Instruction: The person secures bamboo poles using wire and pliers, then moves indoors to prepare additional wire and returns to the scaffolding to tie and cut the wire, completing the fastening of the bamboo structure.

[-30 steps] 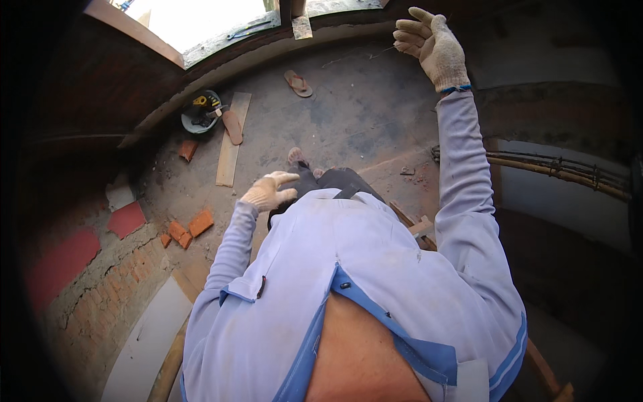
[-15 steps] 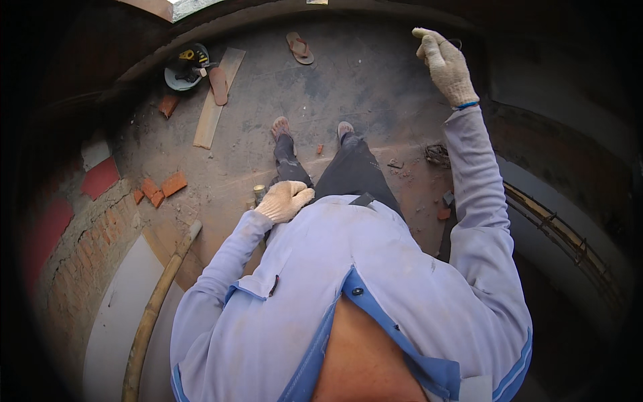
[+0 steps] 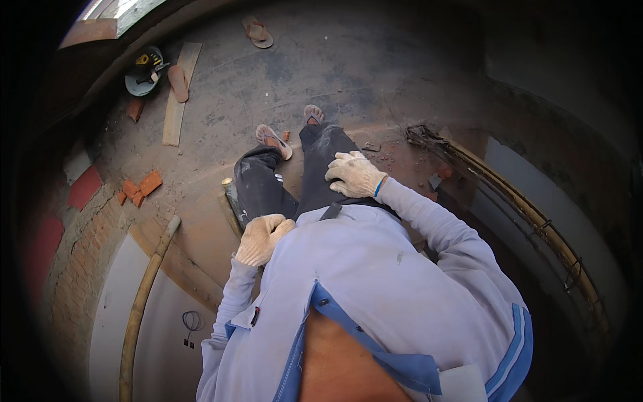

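Note:
My left hand, in a cream knitted glove, rests at the left side of my waist against the pale lilac shirt. Its fingers are curled together, and whatever may be inside them is hidden. In front of my right thigh hangs my right hand, gloved alike with a blue cuff edge; its fingers are loosely bent and a little apart, with nothing seen in them. Dark trousers are beneath both hands. Just past the left hand, beside my leg, is a grey round-ended pole.
Bamboo poles run along both sides. Broken bricks lie at left. Farther off are a plank, loose sandals and a pale bowl-like container holding tools. A coiled cable lies lower left.
My right hand has come down from far upper right to my thigh. The view has turned, my feet have shifted, and the left hand stays at my waist.

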`<state>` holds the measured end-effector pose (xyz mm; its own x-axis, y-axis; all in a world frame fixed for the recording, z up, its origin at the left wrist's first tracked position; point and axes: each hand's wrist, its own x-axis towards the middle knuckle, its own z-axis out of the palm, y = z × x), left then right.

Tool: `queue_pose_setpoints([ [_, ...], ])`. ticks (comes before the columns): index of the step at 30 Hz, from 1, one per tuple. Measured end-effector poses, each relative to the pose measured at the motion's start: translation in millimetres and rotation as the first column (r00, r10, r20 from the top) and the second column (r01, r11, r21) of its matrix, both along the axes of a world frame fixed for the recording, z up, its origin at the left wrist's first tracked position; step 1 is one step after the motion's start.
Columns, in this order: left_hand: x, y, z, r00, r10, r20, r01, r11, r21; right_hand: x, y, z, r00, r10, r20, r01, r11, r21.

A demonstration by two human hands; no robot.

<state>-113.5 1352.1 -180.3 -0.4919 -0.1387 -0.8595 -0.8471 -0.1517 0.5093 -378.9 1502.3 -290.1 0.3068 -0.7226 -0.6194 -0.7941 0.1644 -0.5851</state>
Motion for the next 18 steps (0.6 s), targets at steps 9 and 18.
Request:
queue_pose_setpoints([
  [9, -8.8, 3.5, -120.5, 0.979, -0.197, -0.058, 0.201, 0.862, 0.465, -19.0, 8.7, -64.8, 0.969, -0.217, 0.117, 0.236, 0.954, -0.187],
  [18, 6.4, -3.0, -255.4, 0.893, 0.434, 0.12, -0.411, 0.675, 0.613, -30.7, -102.2, -181.2, 0.742, -0.626, 0.241, 0.67, 0.679, -0.3],
])
